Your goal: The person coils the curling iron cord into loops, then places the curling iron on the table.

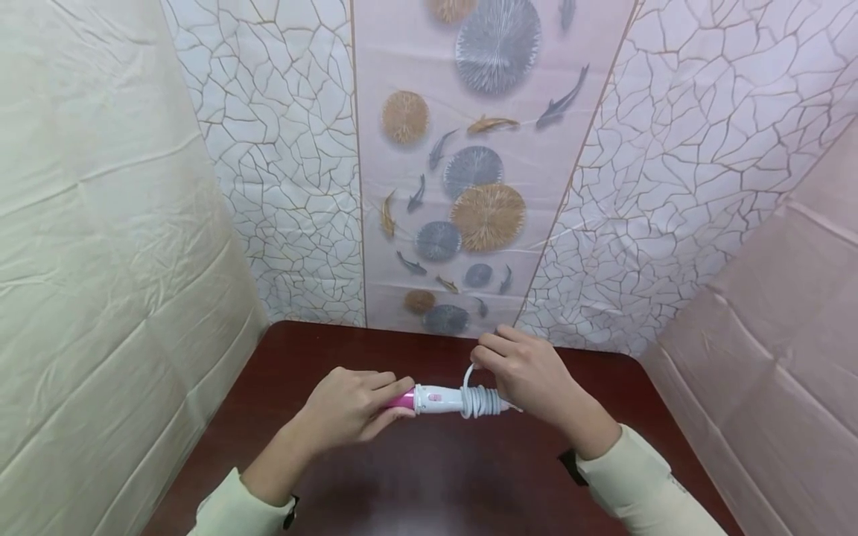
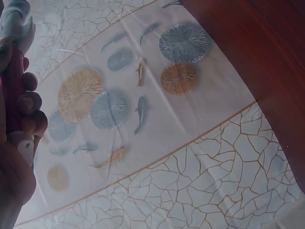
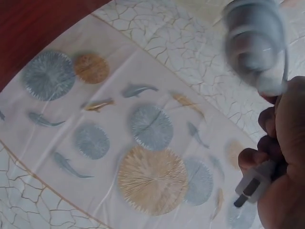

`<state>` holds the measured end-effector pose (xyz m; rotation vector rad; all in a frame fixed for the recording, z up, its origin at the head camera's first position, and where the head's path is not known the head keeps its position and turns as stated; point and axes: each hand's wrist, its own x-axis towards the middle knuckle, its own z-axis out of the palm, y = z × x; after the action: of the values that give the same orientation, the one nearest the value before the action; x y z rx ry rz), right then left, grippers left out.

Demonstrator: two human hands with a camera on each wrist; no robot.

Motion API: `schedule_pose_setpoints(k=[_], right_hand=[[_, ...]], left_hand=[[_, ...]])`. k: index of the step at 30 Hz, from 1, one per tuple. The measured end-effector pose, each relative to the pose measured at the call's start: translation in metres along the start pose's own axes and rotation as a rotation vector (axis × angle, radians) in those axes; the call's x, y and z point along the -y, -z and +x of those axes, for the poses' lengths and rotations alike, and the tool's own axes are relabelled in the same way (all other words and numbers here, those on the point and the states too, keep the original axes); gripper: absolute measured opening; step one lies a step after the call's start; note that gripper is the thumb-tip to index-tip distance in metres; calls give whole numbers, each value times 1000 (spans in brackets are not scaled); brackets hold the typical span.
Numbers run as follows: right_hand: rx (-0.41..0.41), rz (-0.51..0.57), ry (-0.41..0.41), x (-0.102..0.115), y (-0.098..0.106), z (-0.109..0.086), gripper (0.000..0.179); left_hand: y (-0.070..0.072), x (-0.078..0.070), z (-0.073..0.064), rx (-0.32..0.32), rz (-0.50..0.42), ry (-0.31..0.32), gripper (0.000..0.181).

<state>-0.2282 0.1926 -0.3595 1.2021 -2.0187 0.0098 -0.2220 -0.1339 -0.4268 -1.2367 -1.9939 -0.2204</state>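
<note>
A pink and white hair styling iron (image 1: 439, 400) is held level above the table, its white cord (image 1: 481, 402) wound in several turns round the end on the right. My left hand (image 1: 342, 408) grips the pink part, fingers over the top and thumb below. At the other end, my right hand (image 1: 532, 376) pinches a raised loop of the cord. The right wrist view shows a plug (image 3: 252, 185) with dark prongs, held in the curled fingers of that hand. The left wrist view shows the pink body (image 2: 14, 95) inside the left hand's fingers.
Beneath the hands lies a dark red-brown table (image 1: 415, 476). Behind it hangs a patterned cloth (image 1: 469, 171) with fish and round motifs. Pale cloth walls (image 1: 121, 246) stand on the left and right sides.
</note>
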Motion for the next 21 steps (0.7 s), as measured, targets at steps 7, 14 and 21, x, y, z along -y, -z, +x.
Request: schedule_pose_setpoints(k=[7, 14, 21], right_hand=[[45, 92, 3, -16, -9, -4, 17], [1, 133, -35, -24, -19, -13, 44], [-14, 326, -98, -25, -35, -24, 13]], left_hand=[[4, -6, 1, -31, -15, -31, 36], [12, -11, 5, -75, -35, -33, 39], [16, -11, 9, -92, -39, -26, 39]])
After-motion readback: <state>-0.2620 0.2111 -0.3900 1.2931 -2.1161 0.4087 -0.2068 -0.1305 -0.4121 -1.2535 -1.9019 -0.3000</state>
